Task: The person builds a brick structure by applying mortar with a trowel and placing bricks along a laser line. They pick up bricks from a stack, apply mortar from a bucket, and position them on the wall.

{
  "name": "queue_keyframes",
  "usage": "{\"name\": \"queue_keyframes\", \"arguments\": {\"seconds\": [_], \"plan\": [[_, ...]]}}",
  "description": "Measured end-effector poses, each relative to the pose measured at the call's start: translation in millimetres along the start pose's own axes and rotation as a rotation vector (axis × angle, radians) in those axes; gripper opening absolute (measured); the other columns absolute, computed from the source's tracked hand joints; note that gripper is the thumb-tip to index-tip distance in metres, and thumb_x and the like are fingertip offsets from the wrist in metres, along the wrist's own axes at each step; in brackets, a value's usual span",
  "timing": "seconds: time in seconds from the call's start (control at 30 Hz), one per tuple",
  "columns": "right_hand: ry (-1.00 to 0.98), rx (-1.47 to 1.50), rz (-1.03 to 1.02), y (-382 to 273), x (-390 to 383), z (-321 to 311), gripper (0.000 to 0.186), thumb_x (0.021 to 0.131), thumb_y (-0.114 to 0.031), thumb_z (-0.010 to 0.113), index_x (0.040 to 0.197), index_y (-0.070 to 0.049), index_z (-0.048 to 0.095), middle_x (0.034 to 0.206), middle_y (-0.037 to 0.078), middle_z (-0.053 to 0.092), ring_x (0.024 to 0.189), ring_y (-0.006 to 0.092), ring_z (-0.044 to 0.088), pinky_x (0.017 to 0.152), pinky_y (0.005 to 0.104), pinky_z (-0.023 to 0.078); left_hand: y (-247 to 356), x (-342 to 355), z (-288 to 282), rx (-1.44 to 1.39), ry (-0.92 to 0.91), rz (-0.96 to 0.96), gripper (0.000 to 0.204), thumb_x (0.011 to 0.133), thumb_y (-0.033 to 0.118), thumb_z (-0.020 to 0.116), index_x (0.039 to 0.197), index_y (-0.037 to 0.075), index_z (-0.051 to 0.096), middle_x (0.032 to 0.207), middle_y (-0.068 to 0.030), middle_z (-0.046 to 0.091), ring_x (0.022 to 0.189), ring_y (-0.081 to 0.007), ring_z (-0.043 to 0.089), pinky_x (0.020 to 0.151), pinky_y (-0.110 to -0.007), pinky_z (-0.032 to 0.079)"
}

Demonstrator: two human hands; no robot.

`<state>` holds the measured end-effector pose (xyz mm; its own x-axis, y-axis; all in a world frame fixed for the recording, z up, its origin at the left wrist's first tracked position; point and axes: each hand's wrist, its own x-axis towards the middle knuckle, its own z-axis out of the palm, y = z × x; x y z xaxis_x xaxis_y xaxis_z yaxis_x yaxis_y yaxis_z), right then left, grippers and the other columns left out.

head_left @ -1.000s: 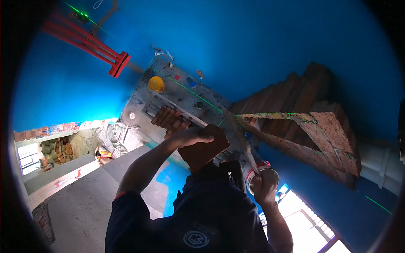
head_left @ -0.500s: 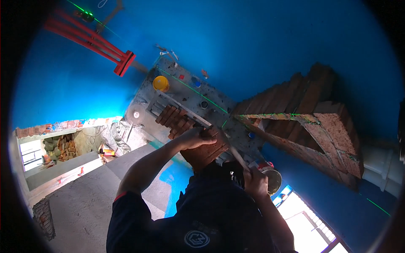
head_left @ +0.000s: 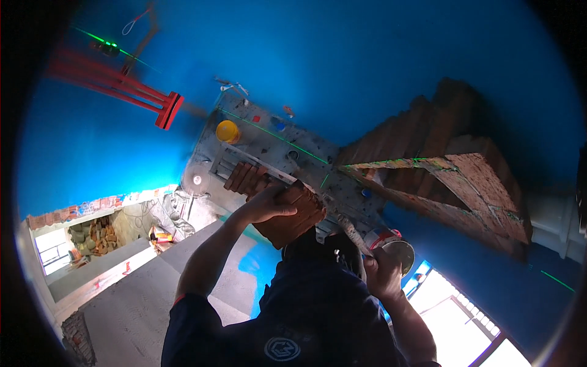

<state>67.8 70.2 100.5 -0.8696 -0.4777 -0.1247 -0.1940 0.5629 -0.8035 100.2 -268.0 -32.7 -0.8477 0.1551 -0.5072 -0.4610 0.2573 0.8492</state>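
Observation:
My left hand [head_left: 263,207] grips a reddish brick [head_left: 292,221], thumb over its top, held tilted above my body. My right hand [head_left: 385,275] is closed on the handle of a long, pale, stained tool [head_left: 350,233], whose far end is beside the brick's right edge; whether they touch I cannot tell. A round bucket with red and white sides [head_left: 398,251] is right by that hand, partly hidden by it. Beyond the held brick lies a pile of bricks [head_left: 238,178].
A yellow bucket [head_left: 227,131] and small containers stand on the grey, littered floor. A ragged-edged brick structure [head_left: 477,171] rises at right, crossed by a green laser line. A red rail-like object [head_left: 166,113] is on the blue wall upper left. A window opening [head_left: 52,244] is at left.
The brick in my left hand has tilted. My right hand moved left with the tool, then back right, and the tool's far end has come closer to the brick's edge.

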Motion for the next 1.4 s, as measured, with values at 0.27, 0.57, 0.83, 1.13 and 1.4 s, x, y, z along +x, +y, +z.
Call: {"name": "queue_keyframes", "arguments": {"seconds": [0.27, 0.57, 0.83, 1.13, 1.4], "plan": [[-0.133, -0.393, 0.356, 91, -24, 17, 0.037, 0.091, -0.038, 0.053, 0.077, -0.006, 0.063, 0.07, 0.022, 0.063, 0.067, 0.0411, 0.063, 0.061, 0.0502, 0.05, 48, -5, -15, 0.198, -0.033, 0.071, 0.076, 0.073, 0.048, 0.074, 0.127, -0.001, 0.05, 0.117, -0.0175, 0.058, 0.107, -0.0291, 0.056, 0.095, -0.036, 0.042], [-0.078, -0.303, 0.513, 155, -75, 8, 0.027, 0.094, -0.028, 0.051, 0.094, -0.006, 0.066, 0.087, 0.022, 0.065, 0.083, 0.0429, 0.062, 0.069, 0.0502, 0.049, 60, -14, 5, -0.759, -0.044, 0.172, 0.082, 0.071, 0.045, 0.073, 0.133, 0.004, 0.039, 0.126, -0.0091, 0.048, 0.12, -0.0221, 0.046, 0.101, -0.034, 0.037], [-0.265, -0.428, 0.906, 247, -208, 34, 0.036, 0.096, -0.042, 0.042, 0.11, -0.017, 0.064, 0.088, 0.02, 0.066, 0.084, 0.0435, 0.063, 0.07, 0.051, 0.05, 122, 21, 31, -1.29, -0.577, 0.44, 0.067, 0.073, 0.045, 0.073, 0.122, 0.009, 0.044, 0.114, -0.0122, 0.053, 0.108, -0.0265, 0.052, 0.103, -0.049, 0.032], [0.198, 0.389, 1.635, 268, -284, 66, 0.052, 0.094, -0.055, 0.041, 0.067, -0.012, 0.05, 0.053, 0.001, 0.047, 0.037, 0.0157, 0.044, 0.033, 0.0346, 0.032, 91, 32, 48, -1.065, -0.288, 0.029, 0.068, 0.074, 0.017, 0.076, 0.129, 0.009, 0.037, 0.108, -0.0091, 0.051, 0.102, -0.0254, 0.05, 0.092, -0.04, 0.039], [0.281, 0.25, 1.525, 364, -298, 54, 0.054, 0.095, -0.05, 0.045, 0.071, -0.003, 0.057, 0.059, 0.014, 0.06, 0.049, 0.0278, 0.06, 0.046, 0.0417, 0.047, 67, 88, 76, 0.169, -0.235, -0.014, 0.053, 0.09, 0.028, 0.061, 0.132, 0.0, 0.045, 0.131, -0.012, 0.05, 0.117, -0.0246, 0.049, 0.098, -0.036, 0.042]]}}
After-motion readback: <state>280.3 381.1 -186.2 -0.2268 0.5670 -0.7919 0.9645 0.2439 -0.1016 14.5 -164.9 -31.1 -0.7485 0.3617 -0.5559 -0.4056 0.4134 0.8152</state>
